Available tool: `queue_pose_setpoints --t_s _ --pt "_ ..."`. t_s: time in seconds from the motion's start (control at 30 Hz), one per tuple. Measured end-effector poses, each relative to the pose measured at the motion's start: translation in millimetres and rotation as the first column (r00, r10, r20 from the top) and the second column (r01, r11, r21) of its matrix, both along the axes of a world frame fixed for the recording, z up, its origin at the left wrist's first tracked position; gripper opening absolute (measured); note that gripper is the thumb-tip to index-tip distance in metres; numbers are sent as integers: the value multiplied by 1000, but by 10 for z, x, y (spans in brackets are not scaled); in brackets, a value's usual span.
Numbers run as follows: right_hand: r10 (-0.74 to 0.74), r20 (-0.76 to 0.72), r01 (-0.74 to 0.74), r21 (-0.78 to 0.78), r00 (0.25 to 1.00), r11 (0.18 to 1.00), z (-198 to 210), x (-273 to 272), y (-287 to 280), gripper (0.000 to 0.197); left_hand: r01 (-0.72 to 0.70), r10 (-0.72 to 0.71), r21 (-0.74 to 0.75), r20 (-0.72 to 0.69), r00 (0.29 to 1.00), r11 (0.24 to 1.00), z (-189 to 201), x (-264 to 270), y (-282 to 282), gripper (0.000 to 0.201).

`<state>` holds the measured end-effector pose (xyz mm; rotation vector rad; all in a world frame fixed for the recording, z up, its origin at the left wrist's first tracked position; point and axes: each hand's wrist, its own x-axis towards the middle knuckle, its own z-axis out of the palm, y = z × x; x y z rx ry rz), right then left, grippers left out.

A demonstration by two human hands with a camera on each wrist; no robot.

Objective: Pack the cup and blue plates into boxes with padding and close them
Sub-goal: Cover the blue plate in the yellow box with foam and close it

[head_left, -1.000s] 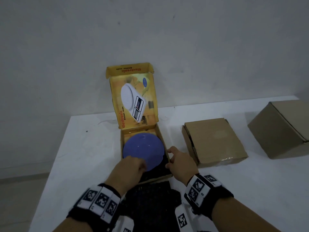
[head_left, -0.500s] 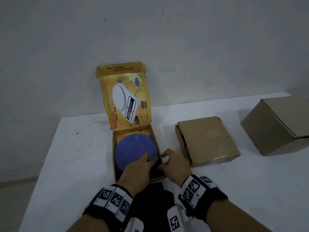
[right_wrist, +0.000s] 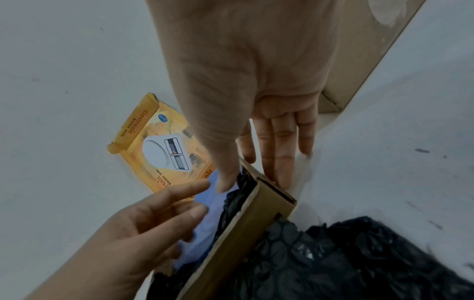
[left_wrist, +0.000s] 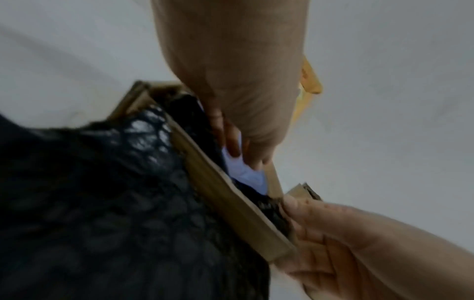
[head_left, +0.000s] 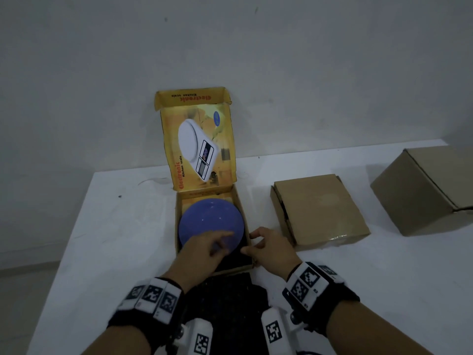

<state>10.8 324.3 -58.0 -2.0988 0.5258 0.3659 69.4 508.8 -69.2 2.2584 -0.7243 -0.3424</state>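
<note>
On the white table (head_left: 102, 239), left of frame centre, the yellow box (head_left: 178, 221) stands open, its printed lid (head_left: 197, 139) upright against the wall. Inside lies one blue plate (head_left: 210, 221) on black padding (head_left: 236, 257), which shows along the plate's near right edge. The left hand (head_left: 197, 254) reaches over the box's near wall, fingers loosely spread and laid on the plate's near part; the right wrist view shows them extended, gripping nothing. A sheet of black bubble wrap (head_left: 230, 303) lies on the table at lower centre, between the wrists. The right hand (head_left: 271, 249) is at the box's near right corner, thumb inside by the padding and straight fingers along the outer wall. Right of centre sits a flat brown box (head_left: 320, 208), closed; at the right edge is a taller brown box (head_left: 430, 188), also closed.

Compared with half a second ago, the left hand's fingers have opened and stretched further over the plate; the right hand stays at the corner.

Count: three boxes, one plate visible, two hands; no cup shows.
</note>
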Motion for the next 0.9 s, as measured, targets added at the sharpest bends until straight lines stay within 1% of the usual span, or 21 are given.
queue_pose_setpoints --t_s 0.03,0.07,0.13,0.17,0.23,0.3,0.33,0.4,0.43,0.47,0.5,0.53,0.57,0.6,0.63,0.67,0.7,0.73,0.77,0.83,0.9 --pt "45 -26 -45 -2 999 999 13 -12 -2 59 -87 91 -71 56 994 994 -5 28 83 37" --pt "83 -48 -84 -24 995 996 24 -24 10 72 -165 176 -86 146 973 983 -25 59 170 37" --pt "91 -69 -98 -102 993 990 31 -32 62 86 -303 294 -12 283 913 953 -119 130 315 46" --pt "73 -67 -82 -144 995 986 26 -29 95 87 -349 328 26 287 900 937 -162 154 363 55" --pt "67 -33 -73 -229 997 971 -18 -16 175 75 -381 368 26 209 906 924 -220 161 409 66" --pt "93 12 -85 -299 996 951 -54 -18 252 55 -407 408 -37 97 908 913 -256 118 418 67" --pt "100 24 -87 -320 995 943 -56 -15 274 49 -430 433 -80 33 901 899 -261 90 426 67" --pt "141 14 -124 -394 990 911 -16 -17 285 53 -455 450 -146 -69 890 878 -246 48 462 62" --pt "193 30 -155 -481 981 863 42 -29 287 57 -446 438 -163 -86 895 880 -247 32 493 57" --pt "276 97 -171 -579 956 797 107 -52 294 57 -431 420 -173 -98 902 885 -253 21 532 53" --pt "393 189 -180 -660 900 729 179 -80 310 52 -423 406 -184 -121 906 887 -260 15 567 50" --pt "517 280 -200 -696 809 690 238 -125 343 44 -422 396 -199 -157 905 884 -263 11 597 48" --pt "629 308 -289 -688 714 666 286 -196 398 35 -421 383 -223 -196 903 879 -271 1 623 47" --pt "715 274 -447 -625 643 641 305 -280 452 30 -419 368 -243 -227 901 875 -283 -7 643 47" --pt "774 187 -596 -538 604 595 284 -369 499 32 -409 350 -259 -245 904 875 -289 -16 656 47" --pt "814 57 -713 -449 579 539 243 -453 540 39 -391 331 -263 -244 911 882 -299 -25 666 49" --pt "832 -46 -772 -405 553 491 188 -507 561 44 -370 315 -251 -232 920 895 -306 -33 671 50" --pt "830 -81 -778 -410 552 477 137 -536 573 44 -352 307 -224 -212 928 909 -301 -37 667 51" --pt "823 -58 -757 -434 565 490 121 -541 583 38 -342 305 -194 -196 932 919 -298 -30 658 53" --pt "814 52 -710 -458 579 535 152 -529 593 22 -336 309 -163 -171 936 928 -299 -15 628 56" --pt "793 148 -681 -436 591 589 235 -504 573 14 -342 320 -156 -148 936 927 -299 8 606 58"
